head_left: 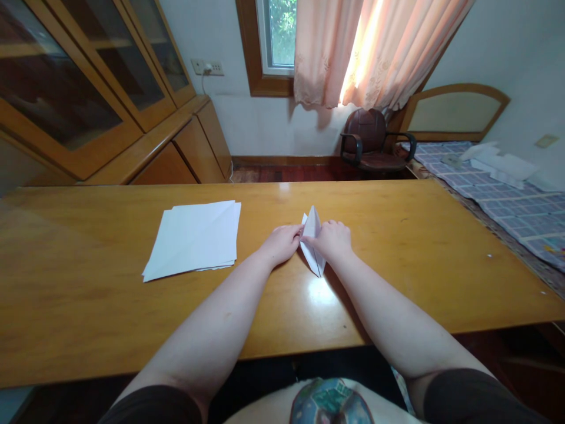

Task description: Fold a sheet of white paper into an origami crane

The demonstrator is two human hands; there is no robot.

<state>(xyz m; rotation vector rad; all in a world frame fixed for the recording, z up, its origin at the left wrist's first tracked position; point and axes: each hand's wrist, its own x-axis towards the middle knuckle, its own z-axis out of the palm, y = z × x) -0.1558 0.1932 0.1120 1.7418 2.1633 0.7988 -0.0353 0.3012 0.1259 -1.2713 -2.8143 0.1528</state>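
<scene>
Between my two hands, a folded sheet of white paper (312,227) stands partly raised over the wooden table, with pointed ends at top and bottom. My left hand (285,242) grips its left edge, fingers closed. On the other side my right hand (333,240) holds the right part, its thumb reaching across the near face of the paper. The fingertips of both hands are partly hidden. To the left lies a stack of white paper sheets (194,238), its edges slightly uneven; neither hand touches it.
The wooden table (410,253) spans the view. Behind it are a brown office chair (371,138), a curtained window (282,35) and a glass-door cabinet (128,70) at left. On the right, a bed (489,176) with a checked cover carries crumpled white papers (507,165).
</scene>
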